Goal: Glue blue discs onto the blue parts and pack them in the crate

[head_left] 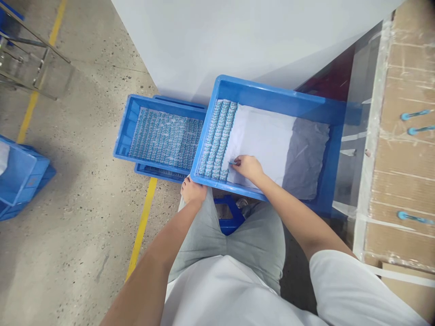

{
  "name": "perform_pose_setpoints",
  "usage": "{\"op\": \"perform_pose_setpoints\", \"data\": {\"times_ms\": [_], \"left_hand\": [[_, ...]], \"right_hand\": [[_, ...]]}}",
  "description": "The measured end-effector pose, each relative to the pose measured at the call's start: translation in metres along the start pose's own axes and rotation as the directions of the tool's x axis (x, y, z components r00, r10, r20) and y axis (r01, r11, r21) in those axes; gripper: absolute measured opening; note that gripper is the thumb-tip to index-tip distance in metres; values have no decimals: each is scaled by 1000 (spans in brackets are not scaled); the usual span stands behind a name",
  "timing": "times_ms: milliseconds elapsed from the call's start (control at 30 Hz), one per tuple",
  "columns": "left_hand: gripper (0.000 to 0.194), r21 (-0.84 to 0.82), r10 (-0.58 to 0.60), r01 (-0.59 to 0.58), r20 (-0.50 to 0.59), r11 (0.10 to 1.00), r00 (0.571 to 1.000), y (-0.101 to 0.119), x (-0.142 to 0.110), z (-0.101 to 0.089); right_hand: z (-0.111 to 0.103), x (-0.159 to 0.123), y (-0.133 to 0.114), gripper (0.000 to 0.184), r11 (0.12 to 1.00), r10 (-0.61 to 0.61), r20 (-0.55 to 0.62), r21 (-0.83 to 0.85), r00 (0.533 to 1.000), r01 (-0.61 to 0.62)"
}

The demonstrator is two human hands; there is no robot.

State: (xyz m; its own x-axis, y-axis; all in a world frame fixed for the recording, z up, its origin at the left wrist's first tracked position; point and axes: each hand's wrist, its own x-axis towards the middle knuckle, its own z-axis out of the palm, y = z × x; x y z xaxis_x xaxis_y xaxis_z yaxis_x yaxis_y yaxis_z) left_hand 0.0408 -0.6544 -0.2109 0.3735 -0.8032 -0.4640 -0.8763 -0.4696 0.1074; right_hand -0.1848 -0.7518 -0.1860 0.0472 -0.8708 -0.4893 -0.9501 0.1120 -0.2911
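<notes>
My right hand (249, 168) is inside the large blue plastic bin (258, 86), its fingertips pinched on a small light-blue piece (233, 162). What kind of piece it is, I cannot make out. Just left of those fingers, similar small blue-and-white pieces (217, 138) stand in three tight rows along the bin's left side. White sheet material (265, 131) lines the floor of the bin to their right. My left hand (194, 190) rests over my knee by the bin's near-left corner, fingers laid down and partly hidden, with no object visible in it.
A second blue bin (118, 142), filled with rows of similar pieces, sits on another bin at left. Cardboard (401, 181) at right carries several slender blue-ended pieces (416, 216). More blue bins (30, 176) and a metal frame (37, 45) stand on the floor.
</notes>
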Motion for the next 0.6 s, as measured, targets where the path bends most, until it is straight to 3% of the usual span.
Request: {"op": "perform_pose_setpoints", "data": {"times_ms": [367, 600], "left_hand": [[50, 3, -1, 1, -10, 1000, 1000, 1, -1, -3], [52, 1, -12, 12, -16, 1000, 1000, 2, -1, -3]], "right_hand": [[0, 9, -2, 30, 997, 50, -29, -50, 998, -51], [0, 13, 1, 32, 999, 4, -15, -49, 1000, -4]]}}
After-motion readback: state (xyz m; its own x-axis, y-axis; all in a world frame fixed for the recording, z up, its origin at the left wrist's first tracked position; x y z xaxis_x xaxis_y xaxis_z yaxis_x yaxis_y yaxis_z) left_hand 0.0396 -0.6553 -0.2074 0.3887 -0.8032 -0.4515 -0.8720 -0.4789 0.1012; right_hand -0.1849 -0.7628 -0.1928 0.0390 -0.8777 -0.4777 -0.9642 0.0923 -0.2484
